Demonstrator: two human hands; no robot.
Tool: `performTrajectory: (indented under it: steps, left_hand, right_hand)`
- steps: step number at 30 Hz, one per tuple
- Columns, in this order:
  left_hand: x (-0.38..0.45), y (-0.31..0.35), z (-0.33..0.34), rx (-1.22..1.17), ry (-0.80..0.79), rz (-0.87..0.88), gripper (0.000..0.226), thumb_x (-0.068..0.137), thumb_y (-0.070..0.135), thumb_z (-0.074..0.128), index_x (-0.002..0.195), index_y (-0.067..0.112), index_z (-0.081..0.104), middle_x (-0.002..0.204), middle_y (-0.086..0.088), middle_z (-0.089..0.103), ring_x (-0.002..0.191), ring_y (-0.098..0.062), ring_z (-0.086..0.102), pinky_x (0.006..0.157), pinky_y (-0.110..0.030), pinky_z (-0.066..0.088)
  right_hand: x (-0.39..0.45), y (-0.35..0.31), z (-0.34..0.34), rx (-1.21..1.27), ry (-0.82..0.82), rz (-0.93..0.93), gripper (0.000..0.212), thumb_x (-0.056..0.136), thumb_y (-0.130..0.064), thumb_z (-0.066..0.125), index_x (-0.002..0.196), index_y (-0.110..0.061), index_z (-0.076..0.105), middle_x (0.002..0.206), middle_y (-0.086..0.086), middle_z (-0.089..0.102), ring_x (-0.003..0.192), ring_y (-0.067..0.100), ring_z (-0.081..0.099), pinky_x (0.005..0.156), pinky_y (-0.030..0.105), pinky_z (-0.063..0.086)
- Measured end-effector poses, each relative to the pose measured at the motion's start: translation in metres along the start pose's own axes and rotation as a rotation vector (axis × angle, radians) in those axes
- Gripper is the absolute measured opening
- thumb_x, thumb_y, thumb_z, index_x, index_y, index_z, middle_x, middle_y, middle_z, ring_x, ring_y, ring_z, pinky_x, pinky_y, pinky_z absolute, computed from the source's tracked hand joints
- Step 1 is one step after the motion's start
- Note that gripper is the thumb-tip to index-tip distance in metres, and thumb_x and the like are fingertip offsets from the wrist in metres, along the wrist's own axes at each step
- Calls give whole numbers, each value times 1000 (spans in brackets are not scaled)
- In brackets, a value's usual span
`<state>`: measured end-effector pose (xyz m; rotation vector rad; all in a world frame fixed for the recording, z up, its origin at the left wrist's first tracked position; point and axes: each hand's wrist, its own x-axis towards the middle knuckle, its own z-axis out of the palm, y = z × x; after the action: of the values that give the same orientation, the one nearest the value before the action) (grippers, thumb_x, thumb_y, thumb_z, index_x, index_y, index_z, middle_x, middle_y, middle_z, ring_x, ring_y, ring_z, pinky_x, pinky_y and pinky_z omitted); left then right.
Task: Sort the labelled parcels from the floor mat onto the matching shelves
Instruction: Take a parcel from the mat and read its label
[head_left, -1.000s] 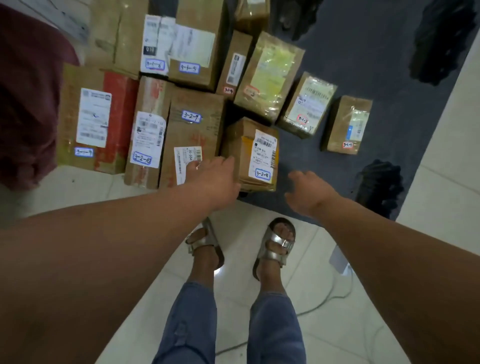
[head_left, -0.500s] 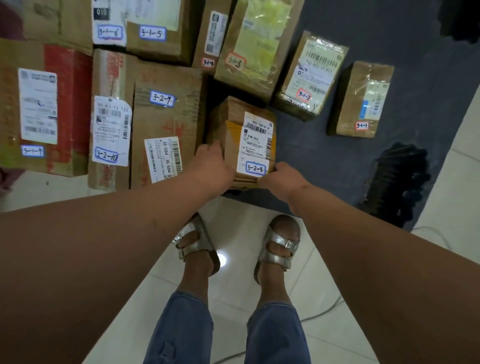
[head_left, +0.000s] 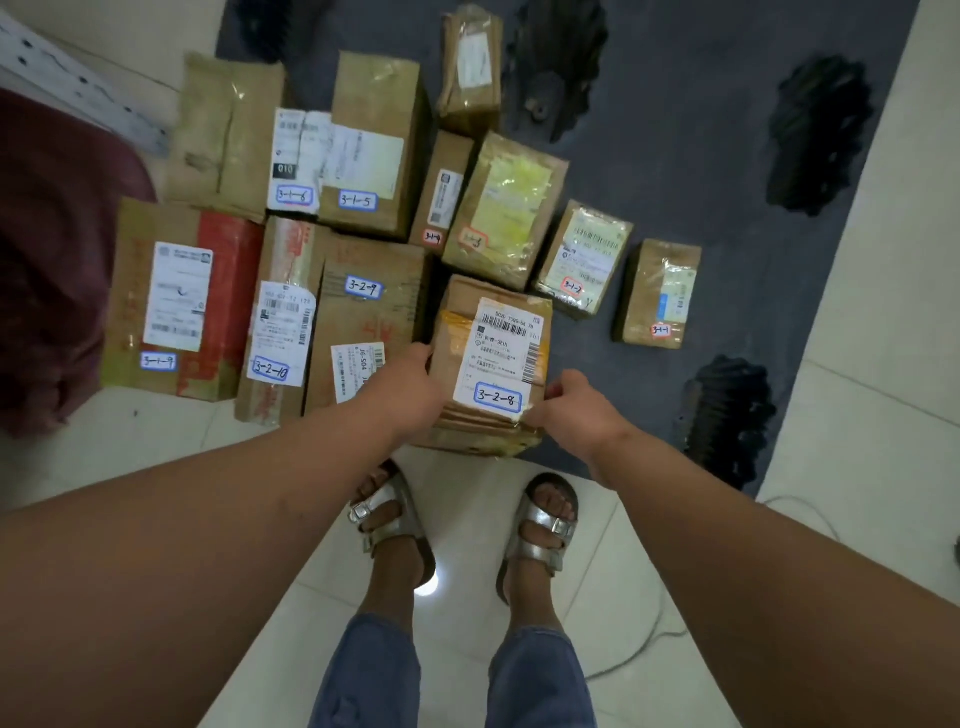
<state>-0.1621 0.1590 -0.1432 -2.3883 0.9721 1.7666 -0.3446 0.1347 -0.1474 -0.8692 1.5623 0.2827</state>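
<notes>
Several brown cardboard parcels with handwritten labels lie on a dark grey floor mat (head_left: 675, 171). The parcel labelled 3-2-8 (head_left: 493, 343) is at the mat's near edge, just ahead of my feet. My left hand (head_left: 410, 389) grips its left side and my right hand (head_left: 571, 410) grips its right near corner. To its left lie the parcels 3-2-9 (head_left: 369, 312) and 3-2-10 (head_left: 280, 322). Beyond them are 3-1-5 (head_left: 374, 150), 3-1-6 (head_left: 296, 161), 3-1-2 (head_left: 584, 257) and 3-1-1 (head_left: 657, 293).
A red-and-brown parcel marked 3-1-9 (head_left: 182, 296) lies at the left on the pale tiled floor (head_left: 883, 364). A dark red object (head_left: 47, 249) fills the left edge. A perforated metal rail (head_left: 78, 88) is at top left. A cable (head_left: 649, 639) runs over the tiles at right.
Both hands have moved from reaching toward parcel 3-2-8 to gripping its two sides. The view has pulled back and shows more of the mat.
</notes>
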Motion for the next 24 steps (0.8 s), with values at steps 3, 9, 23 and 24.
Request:
performTrajectory:
  steps: [3, 9, 23, 24]
  left_hand:
    - [-25, 7, -15, -58, 30, 11, 47, 96, 33, 58, 139, 21, 46, 126, -5, 61, 111, -28, 59, 99, -44, 49]
    - [-88, 26, -55, -158, 95, 60, 41, 95, 42, 57, 133, 28, 52, 122, 0, 63, 107, -26, 61, 95, -43, 52]
    - [-267, 79, -168, -340, 320, 299, 39, 79, 22, 74, 109, 39, 57, 103, 13, 68, 103, -17, 65, 94, -40, 53]
    - [-281, 80, -173, -365, 345, 299, 42, 77, 25, 76, 112, 38, 58, 104, 12, 69, 101, -15, 66, 94, -39, 53]
  right_hand:
    - [-31, -17, -9, 28, 3, -18, 22, 93, -20, 61, 103, -10, 44, 111, 10, 62, 100, 23, 59, 85, 39, 49]
    - [-98, -63, -30, -21, 1, -153, 21, 92, -20, 61, 94, -12, 42, 96, 5, 57, 81, 15, 50, 64, 27, 38]
    - [-270, -182, -59, -148, -19, -588, 72, 86, -5, 69, 147, -25, 36, 98, -8, 65, 93, 12, 61, 85, 29, 48]
    - [-280, -189, -59, -148, -26, -614, 73, 85, -2, 68, 146, -25, 37, 97, -8, 65, 93, 12, 62, 85, 29, 48]
